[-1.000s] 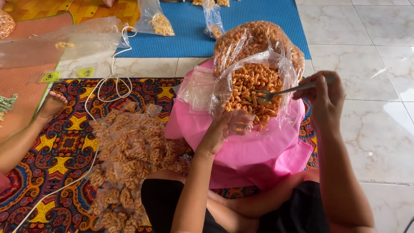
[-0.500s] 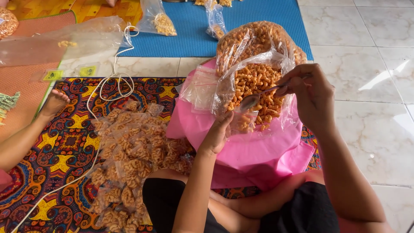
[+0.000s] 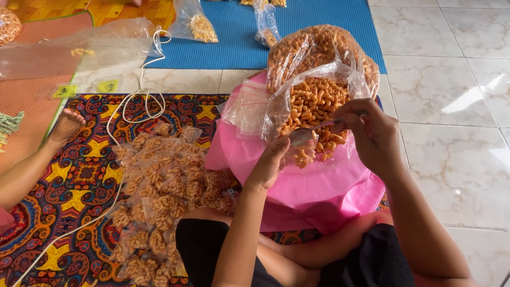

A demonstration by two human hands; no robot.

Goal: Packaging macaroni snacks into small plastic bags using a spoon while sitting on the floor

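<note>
The right hand (image 3: 372, 133) is pinching the handle of a metal spoon (image 3: 308, 133), fingers closed round it; the spoon's long axis is running right to left, its bowl tipped over the mouth of a small clear plastic pouch (image 3: 300, 151). The left hand (image 3: 271, 162), nearer the pouch, is gripping its left edge, fingers curled shut. Just behind, a large clear plastic bag (image 3: 319, 79) of orange curled snacks is resting on a pink plastic basin (image 3: 297, 191). Filled small packets (image 3: 164, 196) are lying to the left on a patterned mat (image 3: 74, 180).
</note>
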